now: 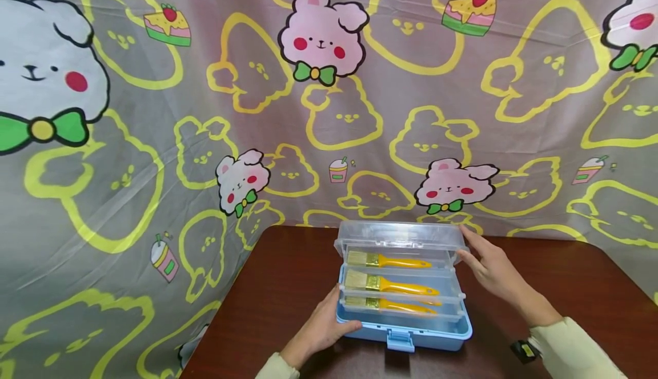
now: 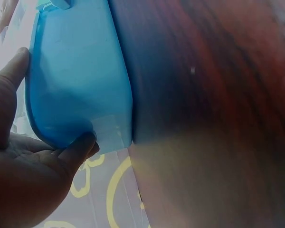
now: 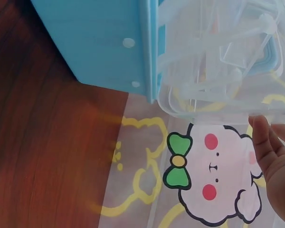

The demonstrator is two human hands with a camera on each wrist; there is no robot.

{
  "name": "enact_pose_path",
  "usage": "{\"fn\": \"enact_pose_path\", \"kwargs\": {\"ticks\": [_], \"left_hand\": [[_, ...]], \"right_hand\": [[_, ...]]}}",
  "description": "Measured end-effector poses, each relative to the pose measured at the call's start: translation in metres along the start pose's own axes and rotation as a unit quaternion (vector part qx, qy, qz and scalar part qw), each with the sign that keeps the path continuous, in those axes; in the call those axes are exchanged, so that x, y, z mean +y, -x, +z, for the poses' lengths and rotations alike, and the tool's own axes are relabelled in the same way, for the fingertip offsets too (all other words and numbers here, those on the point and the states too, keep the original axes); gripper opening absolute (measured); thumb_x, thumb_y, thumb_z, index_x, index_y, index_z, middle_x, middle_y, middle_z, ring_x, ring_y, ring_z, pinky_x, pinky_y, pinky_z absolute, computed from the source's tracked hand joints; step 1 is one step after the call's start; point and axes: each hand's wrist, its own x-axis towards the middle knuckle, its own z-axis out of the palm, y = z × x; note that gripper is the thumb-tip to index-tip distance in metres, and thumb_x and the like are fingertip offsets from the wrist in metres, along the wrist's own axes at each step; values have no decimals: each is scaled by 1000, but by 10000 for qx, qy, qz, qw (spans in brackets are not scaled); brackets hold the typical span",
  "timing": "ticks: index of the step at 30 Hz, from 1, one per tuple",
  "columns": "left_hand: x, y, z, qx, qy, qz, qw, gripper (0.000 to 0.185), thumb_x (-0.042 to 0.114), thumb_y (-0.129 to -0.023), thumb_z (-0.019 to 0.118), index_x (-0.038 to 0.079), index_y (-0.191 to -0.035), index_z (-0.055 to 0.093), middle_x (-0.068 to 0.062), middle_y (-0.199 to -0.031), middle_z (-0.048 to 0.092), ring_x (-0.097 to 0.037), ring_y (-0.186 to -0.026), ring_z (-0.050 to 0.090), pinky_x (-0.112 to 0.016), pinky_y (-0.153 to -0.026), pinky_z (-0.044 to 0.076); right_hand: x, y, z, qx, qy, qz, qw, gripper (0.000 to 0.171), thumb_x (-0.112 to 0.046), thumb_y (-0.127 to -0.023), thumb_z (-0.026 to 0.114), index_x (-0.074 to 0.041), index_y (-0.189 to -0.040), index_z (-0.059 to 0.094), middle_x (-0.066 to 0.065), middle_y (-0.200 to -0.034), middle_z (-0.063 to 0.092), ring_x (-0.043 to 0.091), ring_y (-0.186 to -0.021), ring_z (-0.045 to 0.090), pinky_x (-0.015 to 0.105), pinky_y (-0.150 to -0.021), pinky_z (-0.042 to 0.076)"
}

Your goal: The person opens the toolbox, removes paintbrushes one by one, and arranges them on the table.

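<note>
A light blue storage box [image 1: 437,340] stands on the table with its clear lid [image 1: 398,235] raised at the back. Its clear trays [image 1: 411,270] are fanned out in tiers, and several paintbrushes [image 1: 406,287] with orange handles and pale bristles lie in them. My left hand [image 1: 321,323] grips the box's front left corner, the thumb over the front rim and the other fingers along the side. At the upper right, my right hand [image 1: 490,265] holds the lid's side edge between thumb and fingers. The blue front latch [image 1: 400,340] hangs down.
The dark brown wooden table [image 1: 272,270] extends to both sides of the box. A cloth [image 1: 319,122] printed with cartoon rabbits hangs right behind the table and along its left side. A dark band [image 1: 524,350] sits at my right wrist.
</note>
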Motion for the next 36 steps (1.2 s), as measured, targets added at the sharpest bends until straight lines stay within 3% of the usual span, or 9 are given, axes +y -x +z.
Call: {"fn": "enact_pose_path", "kwargs": {"ticks": [10, 14, 20, 24, 27, 30, 33, 36], "left_hand": [[2, 1, 0, -35, -22, 91, 10000, 92, 52, -77, 73, 21, -149, 25, -6, -150, 30, -23, -129, 39, -45, -100, 37], [2, 0, 0, -55, 6, 22, 10000, 92, 49, -77, 74, 18, -149, 26, -8, -150, 31, -24, -129, 38, -46, -101, 36], [3, -1, 0, -83, 106, -285, 9995, 96, 45, -78, 76, 10, -150, 24, -14, -151, 29, -29, -132, 35, -49, -102, 33], [4, 0, 0, -133, 118, -282, 9994, 97, 43, -78, 76, 8, -150, 22, -16, -151, 27, -30, -132, 34, -50, -102, 33], [3, 1, -1, -168, 71, -298, 9994, 98, 44, -79, 75, 4, -150, 20, -18, -151, 26, -32, -133, 33, -50, -102, 33], [2, 1, -2, -172, 33, -322, 9993, 99, 45, -79, 74, 1, -149, 20, -21, -151, 25, -34, -133, 33, -51, -101, 33], [1, 1, -1, -156, 84, -289, 9994, 98, 44, -78, 75, 7, -151, 20, -17, -151, 26, -31, -133, 33, -50, -102, 34], [1, 0, -1, -133, 130, -187, 9997, 97, 45, -77, 76, 16, -152, 20, -11, -152, 27, -27, -132, 34, -48, -101, 35]], "right_hand": [[10, -8, 2, 95, -396, 245, 9989, 65, -8, -89, 64, -4, -146, 34, 30, -128, 50, 41, -104, 54, 57, -78, 46], [12, -12, 3, 211, -382, 317, 9985, 61, -11, -91, 63, -4, -145, 36, 29, -124, 53, 34, -94, 53, 55, -75, 46], [12, -18, 3, -11, -685, 695, 9952, 56, -16, -96, 55, -4, -146, 32, 32, -133, 44, 45, -109, 48, 64, -86, 38], [15, -19, 5, -19, -624, 846, 9945, 52, -18, -100, 49, -3, -146, 32, 25, -111, 57, 35, -89, 56, 56, -78, 46], [16, -18, 8, 41, -657, 927, 9935, 49, -21, -102, 45, -2, -145, 33, 19, -95, 59, 29, -79, 55, 51, -72, 45], [18, -19, 9, 45, -793, 975, 9921, 49, -22, -102, 42, -2, -146, 32, 27, -113, 58, 38, -94, 55, 58, -81, 43], [19, -19, 10, -9, -902, 1117, 9896, 48, -25, -103, 39, -1, -145, 33, 31, -135, 44, 47, -115, 47, 65, -89, 36], [20, -16, 11, -189, -980, 1412, 9849, 48, -29, -105, 34, 1, -143, 38, 30, -131, 49, 48, -114, 47, 64, -89, 36]]}}
